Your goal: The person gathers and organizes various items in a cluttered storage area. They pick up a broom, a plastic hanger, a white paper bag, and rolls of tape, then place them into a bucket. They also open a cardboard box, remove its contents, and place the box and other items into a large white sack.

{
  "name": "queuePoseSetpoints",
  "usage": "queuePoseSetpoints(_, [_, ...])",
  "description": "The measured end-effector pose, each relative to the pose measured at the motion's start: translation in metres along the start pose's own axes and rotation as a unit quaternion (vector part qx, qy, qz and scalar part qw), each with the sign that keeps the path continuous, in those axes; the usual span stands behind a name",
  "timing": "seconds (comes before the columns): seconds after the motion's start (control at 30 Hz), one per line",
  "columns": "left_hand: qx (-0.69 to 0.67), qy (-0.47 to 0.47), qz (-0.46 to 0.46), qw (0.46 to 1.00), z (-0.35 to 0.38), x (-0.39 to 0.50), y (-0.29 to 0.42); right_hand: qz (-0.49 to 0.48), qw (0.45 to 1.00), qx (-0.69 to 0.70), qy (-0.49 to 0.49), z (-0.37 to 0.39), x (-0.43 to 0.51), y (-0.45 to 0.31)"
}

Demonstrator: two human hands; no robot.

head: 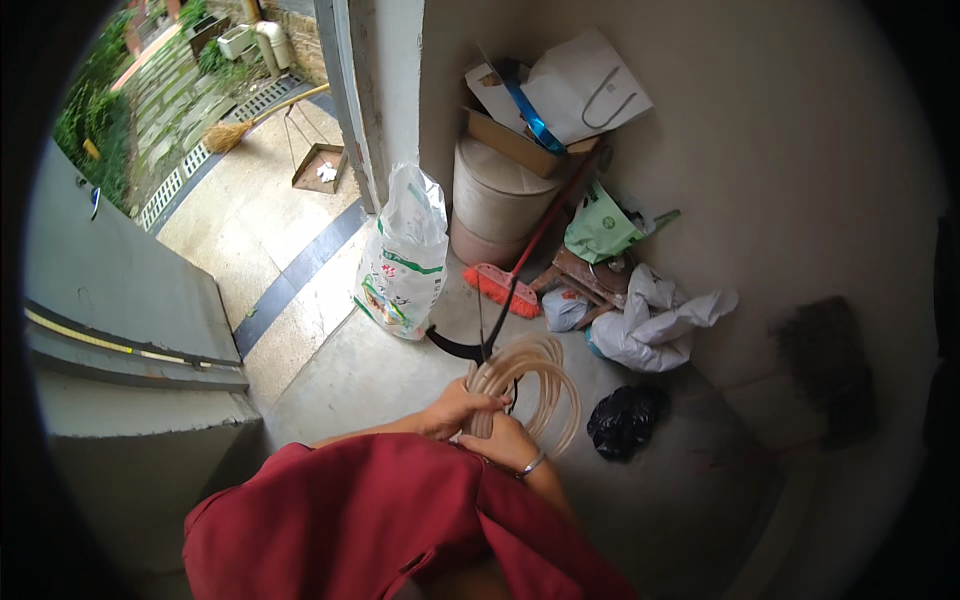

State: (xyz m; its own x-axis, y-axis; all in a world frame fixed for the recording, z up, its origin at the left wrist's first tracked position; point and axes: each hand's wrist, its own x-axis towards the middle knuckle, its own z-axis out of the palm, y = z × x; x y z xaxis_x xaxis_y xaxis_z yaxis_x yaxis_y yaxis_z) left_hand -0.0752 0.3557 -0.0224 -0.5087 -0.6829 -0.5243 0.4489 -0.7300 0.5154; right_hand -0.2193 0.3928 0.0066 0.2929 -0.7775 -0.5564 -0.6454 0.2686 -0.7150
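Observation:
Both my hands hold a coil of clear flexible plastic tubing [556, 369] in front of my red garment. My left hand [456, 407] grips the coil's near left side, its thumb laid across the tubing. Just below and to the right, my right hand [504, 441], with a metal bracelet at the wrist, closes on the lower end of the same bundle. Several loops hang out to the right. A black curved strap or tool [459, 349] shows just beyond the coil, partly hidden by it; what it belongs to I cannot tell.
A white printed plastic sack [405, 262] stands by the doorway. Behind it are a lidded drum [499, 191] bearing a cardboard box, a red broom [504, 289], a green bag [602, 229], white plastic sheeting [649, 330] and a black bag [626, 421]. Outside lie a straw broom [226, 136] and a dustpan [307, 180].

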Motion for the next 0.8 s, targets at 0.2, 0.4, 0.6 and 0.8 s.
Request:
queuePoseSetpoints(0.2, [-0.123, 0.086, 0.098, 0.984, 0.001, 0.061, 0.065, -0.227, 0.968, 0.056, -0.093, -0.142, 0.040, -0.019])
queuePoseSetpoints(0.4, [-0.309, 0.101, 0.241, 0.915, -0.001, 0.052, 0.098, -0.213, 0.886, 0.325, -0.251, -0.293, 0.093, -0.033])
queuePoseSetpoints(0.6, [-0.369, 0.063, 0.376, 0.848, 0.006, 0.035, 0.108, -0.185, 0.936, 0.295, -0.052, -0.335, 0.209, -0.058])
queuePoseSetpoints(0.8, [-0.362, -0.026, 0.394, 0.844, -0.013, 0.053, 0.150, -0.248, 0.943, 0.140, 0.174, -0.338, 0.324, -0.084])
